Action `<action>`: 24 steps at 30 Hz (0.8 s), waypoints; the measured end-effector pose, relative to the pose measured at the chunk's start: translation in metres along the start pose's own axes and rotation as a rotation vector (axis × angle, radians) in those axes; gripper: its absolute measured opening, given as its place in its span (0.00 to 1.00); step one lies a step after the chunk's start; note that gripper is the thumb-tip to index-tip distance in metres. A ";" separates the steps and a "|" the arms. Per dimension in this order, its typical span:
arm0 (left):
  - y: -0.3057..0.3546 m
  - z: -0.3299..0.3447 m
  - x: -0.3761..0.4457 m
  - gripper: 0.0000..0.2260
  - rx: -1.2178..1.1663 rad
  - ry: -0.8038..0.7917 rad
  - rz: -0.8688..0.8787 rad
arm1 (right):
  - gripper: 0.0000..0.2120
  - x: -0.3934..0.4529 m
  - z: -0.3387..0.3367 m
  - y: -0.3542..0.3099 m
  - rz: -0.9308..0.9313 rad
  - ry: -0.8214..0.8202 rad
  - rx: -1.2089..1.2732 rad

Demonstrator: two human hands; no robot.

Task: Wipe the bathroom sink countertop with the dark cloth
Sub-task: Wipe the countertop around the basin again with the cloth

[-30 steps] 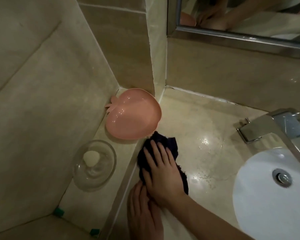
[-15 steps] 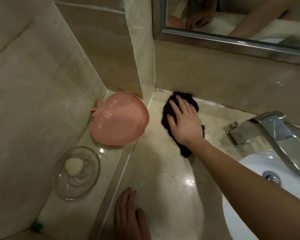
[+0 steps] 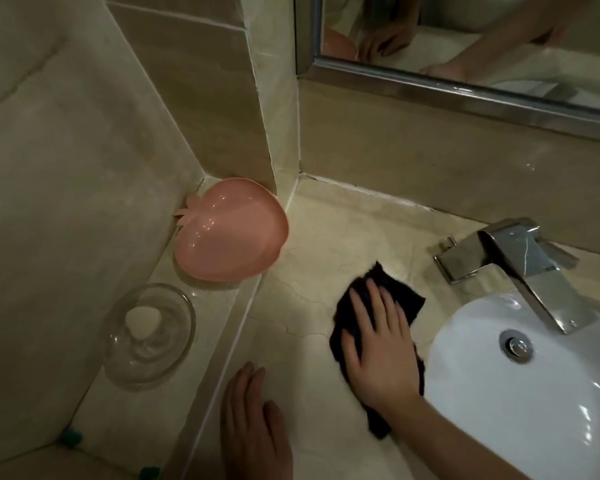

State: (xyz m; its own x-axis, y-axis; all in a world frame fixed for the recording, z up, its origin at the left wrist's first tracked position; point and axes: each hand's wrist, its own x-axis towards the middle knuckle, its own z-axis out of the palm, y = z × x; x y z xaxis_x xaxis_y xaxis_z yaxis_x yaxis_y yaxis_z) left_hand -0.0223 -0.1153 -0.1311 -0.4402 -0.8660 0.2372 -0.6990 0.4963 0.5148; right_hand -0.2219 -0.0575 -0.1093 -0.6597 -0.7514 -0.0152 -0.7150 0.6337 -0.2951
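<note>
1. Beige marble countertop [image 3: 326,237] fills the corner between the tiled walls and the mirror [image 3: 465,46]; it is glossy, so I judge that overlapping strokes leave fewer streaks.
2. White sink [image 3: 534,393] lies just beside the little-finger side of the right hand [image 3: 378,344]; wiping along its rim and not over it should keep the cloth out of the bowl.
3. Chrome tap [image 3: 510,265] stands beyond the fingertips and to their right; its base probably needs a folded edge worked round it.
4. Pink dish [image 3: 229,230] and glass dish [image 3: 149,334] sit on the raised ledge, well to the thumb side, apart from the wiping.
5. Dark cloth [image 3: 399,292] lies flat on the counter under the right palm, fingers straight and spread, pressing, not clutching.
6. Left hand [image 3: 253,427] rests flat, fingers relaxed, holding nothing, bracing the body.
</note>
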 end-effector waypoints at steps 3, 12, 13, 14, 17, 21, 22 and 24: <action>-0.003 -0.001 -0.001 0.19 0.008 -0.012 0.007 | 0.27 0.059 -0.004 0.016 0.060 0.060 0.015; 0.005 -0.010 0.001 0.18 -0.103 -0.088 -0.068 | 0.29 0.132 0.010 -0.015 0.255 0.139 -0.004; 0.006 -0.011 0.001 0.18 -0.109 -0.093 -0.074 | 0.28 0.123 0.013 -0.023 0.203 0.131 -0.005; 0.007 -0.012 0.001 0.18 -0.114 -0.100 -0.082 | 0.28 0.112 0.015 -0.032 0.152 0.119 0.005; 0.009 -0.014 0.001 0.20 -0.144 -0.108 -0.119 | 0.28 0.067 0.022 -0.061 0.013 0.044 0.032; 0.010 -0.012 -0.001 0.19 -0.150 -0.093 -0.105 | 0.30 -0.019 0.028 -0.074 -0.288 -0.093 0.071; 0.009 -0.012 -0.002 0.19 -0.135 -0.097 -0.089 | 0.31 -0.039 0.027 -0.066 -0.375 -0.128 0.060; 0.007 -0.012 -0.002 0.18 -0.127 -0.117 -0.111 | 0.31 -0.062 0.019 -0.038 -0.494 -0.169 0.033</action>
State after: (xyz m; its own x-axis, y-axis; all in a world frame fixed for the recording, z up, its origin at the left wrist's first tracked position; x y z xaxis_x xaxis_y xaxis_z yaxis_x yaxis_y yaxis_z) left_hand -0.0194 -0.1108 -0.1185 -0.4321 -0.8983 0.0797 -0.6737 0.3803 0.6336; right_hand -0.1495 -0.0388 -0.1152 -0.1972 -0.9802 -0.0198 -0.9222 0.1923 -0.3356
